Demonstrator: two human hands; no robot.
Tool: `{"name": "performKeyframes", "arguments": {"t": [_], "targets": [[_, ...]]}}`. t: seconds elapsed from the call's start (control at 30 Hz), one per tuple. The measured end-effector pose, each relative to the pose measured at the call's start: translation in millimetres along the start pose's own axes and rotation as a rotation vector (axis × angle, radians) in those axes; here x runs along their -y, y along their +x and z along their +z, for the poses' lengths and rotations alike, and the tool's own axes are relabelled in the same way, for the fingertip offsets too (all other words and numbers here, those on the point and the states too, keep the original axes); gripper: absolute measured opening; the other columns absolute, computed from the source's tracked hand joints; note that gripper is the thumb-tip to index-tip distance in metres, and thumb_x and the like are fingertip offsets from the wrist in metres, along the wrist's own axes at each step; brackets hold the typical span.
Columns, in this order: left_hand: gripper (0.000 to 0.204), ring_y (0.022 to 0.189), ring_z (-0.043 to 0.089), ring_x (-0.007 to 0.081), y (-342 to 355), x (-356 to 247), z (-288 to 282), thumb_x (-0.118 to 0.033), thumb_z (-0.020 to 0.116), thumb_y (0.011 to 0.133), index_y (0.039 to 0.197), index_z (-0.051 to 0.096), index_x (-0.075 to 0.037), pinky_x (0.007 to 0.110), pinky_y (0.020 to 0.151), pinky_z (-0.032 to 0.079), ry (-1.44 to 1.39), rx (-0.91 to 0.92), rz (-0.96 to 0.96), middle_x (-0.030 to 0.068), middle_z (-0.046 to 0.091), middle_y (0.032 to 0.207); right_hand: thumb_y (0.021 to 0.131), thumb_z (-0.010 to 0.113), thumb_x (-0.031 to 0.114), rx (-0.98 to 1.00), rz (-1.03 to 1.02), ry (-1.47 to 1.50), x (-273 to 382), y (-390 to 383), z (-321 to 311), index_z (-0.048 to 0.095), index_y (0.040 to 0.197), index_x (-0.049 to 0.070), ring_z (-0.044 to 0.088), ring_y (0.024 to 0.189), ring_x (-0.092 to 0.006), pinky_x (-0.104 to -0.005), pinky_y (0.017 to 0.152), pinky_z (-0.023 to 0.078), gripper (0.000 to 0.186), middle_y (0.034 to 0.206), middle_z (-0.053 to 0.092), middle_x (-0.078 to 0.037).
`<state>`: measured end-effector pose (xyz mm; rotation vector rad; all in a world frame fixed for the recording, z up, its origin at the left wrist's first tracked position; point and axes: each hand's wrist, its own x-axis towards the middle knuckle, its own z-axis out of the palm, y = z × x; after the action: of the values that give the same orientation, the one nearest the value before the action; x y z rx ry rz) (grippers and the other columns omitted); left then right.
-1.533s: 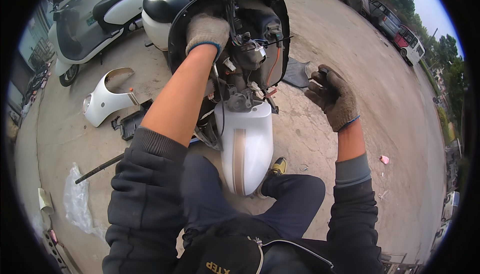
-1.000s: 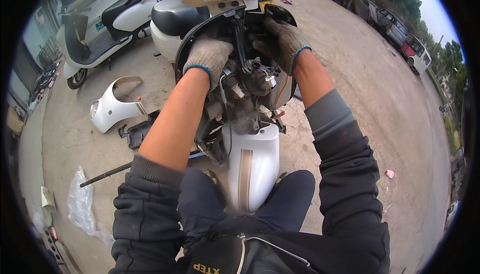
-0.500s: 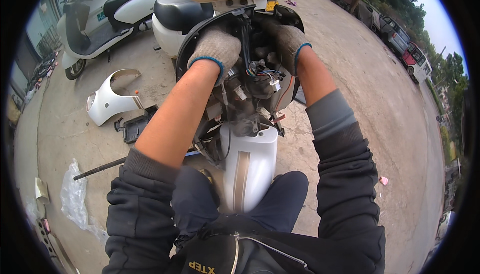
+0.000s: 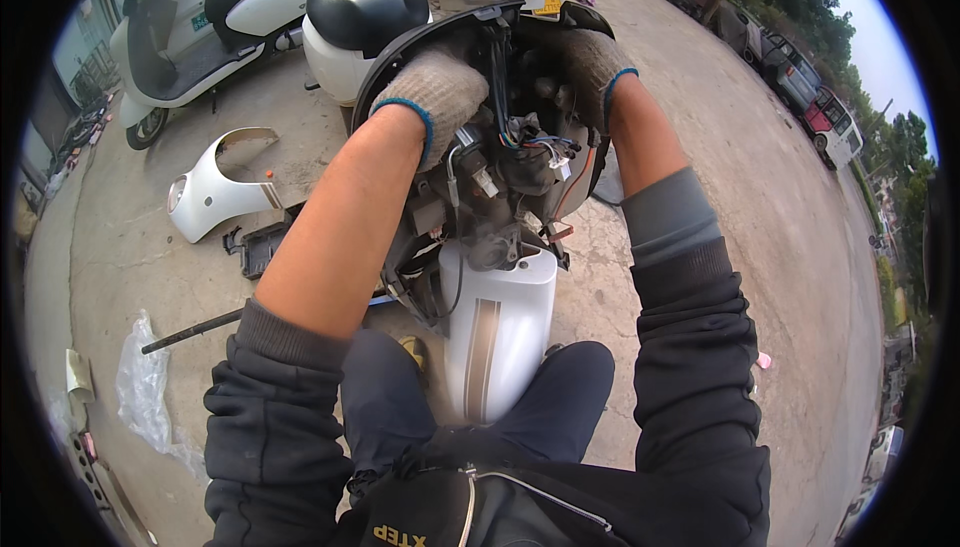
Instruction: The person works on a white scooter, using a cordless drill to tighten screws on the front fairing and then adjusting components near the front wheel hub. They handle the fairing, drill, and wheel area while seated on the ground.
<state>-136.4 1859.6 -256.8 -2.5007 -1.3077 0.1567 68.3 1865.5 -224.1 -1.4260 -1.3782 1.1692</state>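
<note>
In front of me stands a partly stripped scooter with its front shell (image 4: 377,69) open and its insides bare. My left hand (image 4: 432,92), in a grey knit glove with a blue cuff, reaches into the left side of this dark shell. Into its right side goes my right hand (image 4: 597,67), gloved alike. The fingers of both hands are hidden inside, so their grip does not show. Between the hands runs a black wiring harness (image 4: 500,87), with loose coloured wires and a white connector (image 4: 561,167) below. A white front fender (image 4: 507,347) with a tan stripe is between my knees.
A removed white panel (image 4: 222,192) and a black plastic tray (image 4: 262,252) lie on the ground at left. Nearby are a dark rod (image 4: 195,330) and clear plastic sheeting (image 4: 143,387). Other white scooters (image 4: 185,62) stand behind; parked vehicles (image 4: 828,119) line the far right.
My right hand has shifted slightly right and up along the shell's edge. My left hand stays inside the left side. The scooter's upper part sits slightly further right in view.
</note>
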Motion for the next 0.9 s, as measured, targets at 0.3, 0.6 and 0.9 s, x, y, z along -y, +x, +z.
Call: {"name": "performKeyframes", "arguments": {"t": [0.3,0.6,0.9], "targets": [[0.039,0.108,0.072,0.0361,2.2,-7.8,24.0,0.003,0.081,0.072,0.109,0.075,-0.007,0.04,0.094,0.059,-0.008,-0.031,-0.03,0.0156,0.076,0.107,0.104,0.064,0.027,-0.119,-0.279,-0.418,-15.6,40.5,4.2,0.072,0.111,0.012,0.063,0.056,-0.0106,-0.0247,0.044,0.042,0.018,0.08,0.072,-0.002],[0.018,0.107,0.073,0.0374,6.1,-17.0,15.3,-0.008,0.073,0.085,0.101,0.079,-0.004,0.043,0.092,0.06,-0.165,-0.107,-0.171,0.0185,0.078,0.106,0.106,0.058,0.029,-0.022,0.077,0.105,4.6,16.3,25.9,0.063,0.093,0.015,0.049,0.048,-0.0055,-0.0168,0.036,0.031,0.019,0.07,0.06,0.003],[0.03,0.118,0.068,0.0464,20.7,-27.7,33.3,-0.013,0.061,0.093,0.112,0.079,0.001,0.051,0.1,0.057,-0.523,-0.273,-0.426,0.0286,0.069,0.129,0.106,0.053,0.025,0.031,-0.043,0.027,-4.4,28.4,19.7,0.063,0.093,0.015,0.051,0.05,-0.007,-0.0192,0.04,0.037,0.019,0.072,0.059,0.003]]}}
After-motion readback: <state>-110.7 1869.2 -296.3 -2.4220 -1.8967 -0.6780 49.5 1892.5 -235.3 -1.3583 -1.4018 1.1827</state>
